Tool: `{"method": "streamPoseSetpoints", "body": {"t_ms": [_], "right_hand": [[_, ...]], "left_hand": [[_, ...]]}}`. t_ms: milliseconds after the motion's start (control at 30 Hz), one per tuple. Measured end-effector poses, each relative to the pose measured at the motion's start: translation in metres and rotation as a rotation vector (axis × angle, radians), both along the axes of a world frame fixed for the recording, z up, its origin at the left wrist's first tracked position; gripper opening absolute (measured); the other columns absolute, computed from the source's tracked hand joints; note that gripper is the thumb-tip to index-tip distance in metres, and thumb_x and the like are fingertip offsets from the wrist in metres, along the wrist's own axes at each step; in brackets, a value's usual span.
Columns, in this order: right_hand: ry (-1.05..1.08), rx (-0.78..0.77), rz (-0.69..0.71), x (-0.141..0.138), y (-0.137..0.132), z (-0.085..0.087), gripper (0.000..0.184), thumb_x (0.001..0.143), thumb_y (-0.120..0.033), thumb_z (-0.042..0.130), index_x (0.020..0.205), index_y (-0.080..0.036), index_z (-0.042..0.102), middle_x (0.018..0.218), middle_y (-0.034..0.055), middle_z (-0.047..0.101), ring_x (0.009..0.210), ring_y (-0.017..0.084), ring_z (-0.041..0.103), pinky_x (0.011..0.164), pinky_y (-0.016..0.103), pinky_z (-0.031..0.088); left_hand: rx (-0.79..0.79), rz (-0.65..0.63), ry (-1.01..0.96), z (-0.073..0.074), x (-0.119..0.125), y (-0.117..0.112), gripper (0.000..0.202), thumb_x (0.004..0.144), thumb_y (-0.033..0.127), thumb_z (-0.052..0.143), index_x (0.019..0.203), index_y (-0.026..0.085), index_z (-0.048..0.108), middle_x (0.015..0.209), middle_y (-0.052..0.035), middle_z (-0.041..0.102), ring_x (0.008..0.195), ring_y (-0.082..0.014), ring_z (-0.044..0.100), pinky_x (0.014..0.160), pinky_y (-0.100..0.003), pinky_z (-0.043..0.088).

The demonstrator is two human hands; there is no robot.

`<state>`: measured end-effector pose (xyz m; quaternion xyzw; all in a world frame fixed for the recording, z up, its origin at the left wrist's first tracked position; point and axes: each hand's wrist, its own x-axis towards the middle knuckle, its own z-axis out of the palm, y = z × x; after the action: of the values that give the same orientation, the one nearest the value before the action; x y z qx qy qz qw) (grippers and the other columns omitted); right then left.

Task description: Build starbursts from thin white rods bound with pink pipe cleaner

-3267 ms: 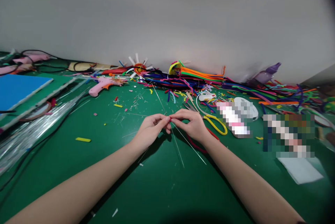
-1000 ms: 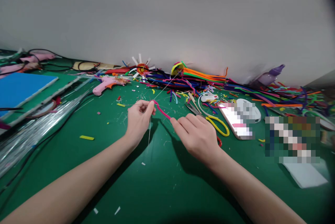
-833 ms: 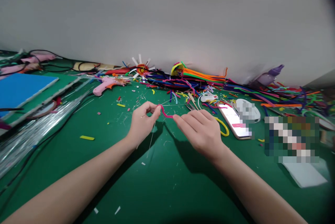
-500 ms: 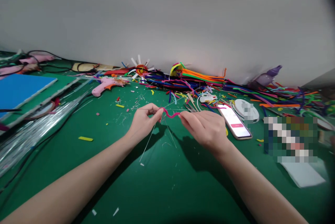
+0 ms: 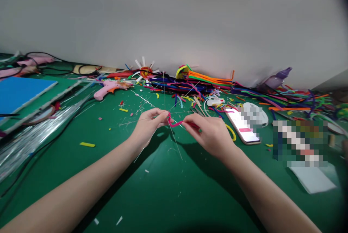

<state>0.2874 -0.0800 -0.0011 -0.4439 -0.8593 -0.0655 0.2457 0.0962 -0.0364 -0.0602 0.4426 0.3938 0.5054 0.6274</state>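
A bright pink pipe cleaner (image 5: 176, 124) curves in a short sag between my two hands. My left hand (image 5: 148, 126) is closed in a pinch on one end of it, at the point where several thin, stiff wires (image 5: 176, 142) cross and spread outward like a star. What the wires are made of is hard to tell. The other end of the pipe cleaner is between the thumb and fingers of my right hand (image 5: 210, 129), which is closed. Both hands are above the green tabletop (image 5: 152, 196).
Pipe cleaners (image 5: 212, 75) lie heaped along the wall. A pink glue gun (image 5: 107, 88) is at the left, beyond clear plastic strips (image 5: 40, 127). To the right are a lit phone (image 5: 244, 127), a white spool (image 5: 251, 111) and a purple bottle (image 5: 277, 78). Yellow scraps (image 5: 87, 144) dot the table.
The wires have turned, and more of them now show fanning up and away. My right hand has moved slightly left and lower, with its fingers reshaped around the pink pipe cleaner.
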Motion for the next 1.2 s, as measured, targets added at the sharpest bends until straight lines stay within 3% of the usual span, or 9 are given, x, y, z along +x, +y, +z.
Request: {"method": "streamPoseSetpoints", "body": {"t_ms": [267, 400, 533, 833, 1033, 1200], "right_hand": [[0.637, -0.531, -0.008, -0.011, -0.005, -0.004, 0.011, 0.085, -0.031, 0.057, 0.087, -0.021, 0.061, 0.067, -0.0019, 0.067, 0.053, 0.01, 0.061, 0.055, 0.024, 0.048], [0.97, -0.707, 0.039, -0.016, 0.0, -0.013, 0.013, 0.08, -0.032, 0.062, 0.082, -0.019, 0.061, 0.062, -0.0026, 0.062, 0.05, 0.009, 0.057, 0.051, 0.023, 0.048], [1.144, -0.825, 0.033, -0.016, 0.01, -0.024, 0.02, 0.072, -0.036, 0.07, 0.078, -0.018, 0.064, 0.057, -0.0044, 0.058, 0.046, 0.008, 0.051, 0.047, 0.023, 0.042], [1.25, -0.849, -0.085, -0.008, 0.027, -0.049, 0.026, 0.069, -0.041, 0.071, 0.076, -0.017, 0.063, 0.06, -0.0039, 0.057, 0.046, 0.006, 0.043, 0.045, 0.022, 0.032], [1.246, -0.855, -0.121, -0.006, 0.031, -0.058, 0.029, 0.067, -0.044, 0.072, 0.074, -0.017, 0.062, 0.05, -0.0068, 0.047, 0.045, 0.006, 0.037, 0.044, 0.022, 0.027], [1.153, -0.838, -0.16, -0.003, 0.035, -0.063, 0.03, 0.064, -0.043, 0.074, 0.071, -0.017, 0.06, 0.052, -0.0061, 0.048, 0.046, 0.006, 0.037, 0.043, 0.022, 0.027]], "left_hand": [[-0.134, -0.01, -0.061, -0.003, -0.002, 0.005, 0.021, 0.074, 0.033, 0.071, 0.073, 0.014, 0.065, 0.08, -0.0044, 0.069, 0.064, -0.0096, 0.062, 0.072, -0.029, 0.052], [-0.202, -0.032, -0.133, -0.004, -0.002, 0.007, 0.017, 0.074, 0.03, 0.071, 0.077, 0.013, 0.067, 0.079, -0.0045, 0.069, 0.064, -0.0093, 0.061, 0.071, -0.027, 0.051], [-0.299, -0.046, -0.214, -0.005, -0.002, 0.009, 0.013, 0.073, 0.027, 0.072, 0.072, 0.014, 0.067, 0.077, -0.0032, 0.069, 0.064, -0.0078, 0.06, 0.066, -0.021, 0.05], [-0.341, -0.2, -0.189, 0.003, 0.005, -0.001, 0.012, 0.073, 0.025, 0.071, 0.067, 0.015, 0.069, 0.058, -0.0013, 0.063, 0.053, -0.0085, 0.056, 0.067, -0.027, 0.052], [-0.218, -0.282, -0.15, 0.001, 0.004, -0.005, 0.015, 0.074, 0.032, 0.071, 0.077, 0.018, 0.073, 0.087, -0.0079, 0.071, 0.08, -0.0157, 0.065, 0.074, -0.03, 0.053], [-0.194, -0.248, -0.155, -0.005, 0.004, -0.003, 0.013, 0.073, 0.032, 0.072, 0.077, 0.02, 0.073, 0.089, -0.0059, 0.071, 0.081, -0.0141, 0.062, 0.075, -0.03, 0.051]]}}
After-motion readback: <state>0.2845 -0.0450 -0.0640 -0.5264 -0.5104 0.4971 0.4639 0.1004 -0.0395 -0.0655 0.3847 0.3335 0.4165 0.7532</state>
